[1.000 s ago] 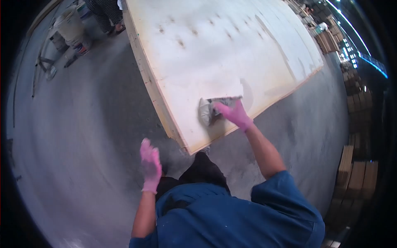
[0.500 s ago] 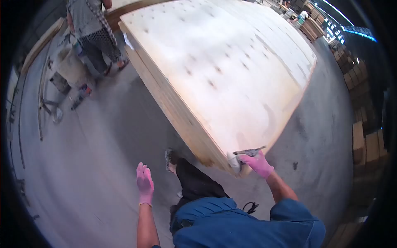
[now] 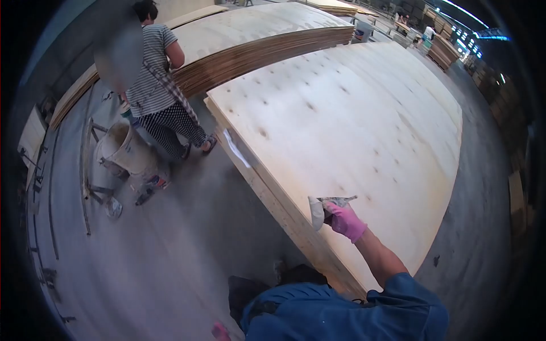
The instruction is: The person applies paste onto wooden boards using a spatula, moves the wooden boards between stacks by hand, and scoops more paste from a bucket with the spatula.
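My right hand (image 3: 346, 221), in a pink glove, is closed around a putty knife (image 3: 341, 200) smeared with grey. A pale wad that looks like filler (image 3: 316, 213) sits at the left side of this grip. The hand is over the near left part of a large pale plywood sheet (image 3: 352, 136), close to its long left edge; whether the tool touches the wood I cannot tell. Dark knots and patches mark the sheet, which lies on top of a stack. Of my left hand (image 3: 220, 331), only a bit of pink glove shows low in the picture, its fingers unclear.
A person in a striped top (image 3: 156, 62) stands at the left beside another plywood stack (image 3: 267, 48). Near them on the floor are a bucket (image 3: 128, 149) and a dirty container (image 3: 153, 184). A white strip (image 3: 236, 149) hangs on the near stack's side.
The view has swung and advanced along the stack. My right hand has moved from the sheet's near corner farther along it with the putty knife. My left hand has dropped almost out of sight.
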A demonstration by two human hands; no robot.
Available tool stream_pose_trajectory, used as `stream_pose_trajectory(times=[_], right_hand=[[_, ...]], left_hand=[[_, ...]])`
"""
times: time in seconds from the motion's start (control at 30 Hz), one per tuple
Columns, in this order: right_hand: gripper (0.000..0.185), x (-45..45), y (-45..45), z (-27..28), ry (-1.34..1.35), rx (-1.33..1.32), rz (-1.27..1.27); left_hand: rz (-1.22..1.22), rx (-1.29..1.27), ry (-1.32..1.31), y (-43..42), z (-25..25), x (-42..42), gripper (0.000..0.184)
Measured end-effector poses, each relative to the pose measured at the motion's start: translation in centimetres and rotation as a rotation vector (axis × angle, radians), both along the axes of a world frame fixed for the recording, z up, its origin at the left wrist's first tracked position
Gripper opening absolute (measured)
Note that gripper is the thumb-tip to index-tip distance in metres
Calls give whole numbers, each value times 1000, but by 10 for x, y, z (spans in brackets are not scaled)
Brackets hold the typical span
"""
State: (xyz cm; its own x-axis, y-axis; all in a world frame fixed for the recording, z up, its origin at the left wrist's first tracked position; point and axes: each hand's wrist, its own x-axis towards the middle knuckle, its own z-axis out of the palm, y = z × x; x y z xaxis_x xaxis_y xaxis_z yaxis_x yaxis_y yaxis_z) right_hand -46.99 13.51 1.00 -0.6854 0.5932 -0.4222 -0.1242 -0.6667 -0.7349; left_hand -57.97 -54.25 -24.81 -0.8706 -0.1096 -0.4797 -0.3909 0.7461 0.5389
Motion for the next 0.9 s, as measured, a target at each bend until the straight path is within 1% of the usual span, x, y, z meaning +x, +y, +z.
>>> stream_pose_trajectory(times=[0.1,0.2,0.23,0.3,0.37,0.43,0.53,0.57,0.6,0.63,0.67,0.73,0.77,0.8,0.83,0.87,0.9], right_hand=[[17,-54,17,-11,1,57,-64],[18,-116,36,-24,-35,47,-130],[20,-131,45,-37,-63,74,-124],[19,-168,58,-50,-65,29,-206],[19,-208,55,-46,-58,-31,-287],[19,-249,64,-31,-19,-73,-384],[18,-303,76,1,-10,-34,-437],[18,-325,85,9,-36,0,-458],[18,-340,94,18,-67,32,-474],[19,-352,109,25,-101,53,-486],[18,-363,131,27,-99,57,-521],[18,-371,169,26,-80,71,-570],[17,-381,193,28,-63,49,-603],[16,-389,215,29,-41,17,-643],[15,-397,239,35,-28,-14,-687],[16,-407,270,41,-10,8,-711],[17,-414,296,38,-8,14,-728]], left_hand=[[-79,-141,-118,18,0,-25,38],[-157,-180,-169,44,-18,-99,39],[-183,-182,-179,51,-25,-134,39],[-245,-189,-182,60,-50,-218,40],[-305,-205,-183,69,-79,-317,41],[-355,-132,-153,97,-98,-429,42],[-394,249,-55,186,-67,-602,38],[-254,659,-234,225,-57,-654,35],[-162,656,-278,276,-28,-687,32],[-64,640,-320,326,24,-708,32],[-71,758,-410,354,47,-734,30],[-61,1000,-577,385,75,-771,25],[-60,1016,-593,396,81,-787,25],[-106,953,-530,398,83,-798,25],[-186,837,-426,395,74,-812,25],[-385,641,-234,383,59,-829,26],[-518,465,-93,368,50,-839,26]])
